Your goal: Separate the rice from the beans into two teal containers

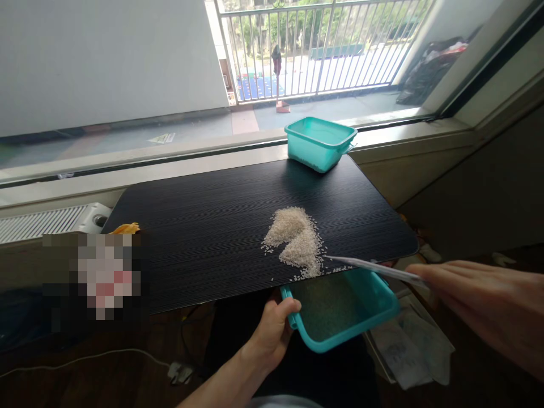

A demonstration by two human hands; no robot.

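Observation:
A pile of white rice (pixel 302 246) lies near the front edge of the black table (pixel 204 243), with loose grains scattered around it. My left hand (pixel 274 331) is closed on the rim of a teal plastic bin (pixel 340 341), held just below that edge; the bin's inside is dim and seems to hold grains. In my right hand (pixel 488 300), at the right, is a thin, pale, flat piece (pixel 378 267) seen nearly edge-on. Its tip points at the right side of the rice, close to the table top. I cannot make out its exact kind.
A second teal bin (pixel 321 144) stands at the table's far right corner, by the window. Something yellow (pixel 126 228) lies at the left edge, beside a blurred-out patch. A white radiator (pixel 51 222) is at the left. Papers (pixel 408 345) and a power strip (pixel 181 372) lie below.

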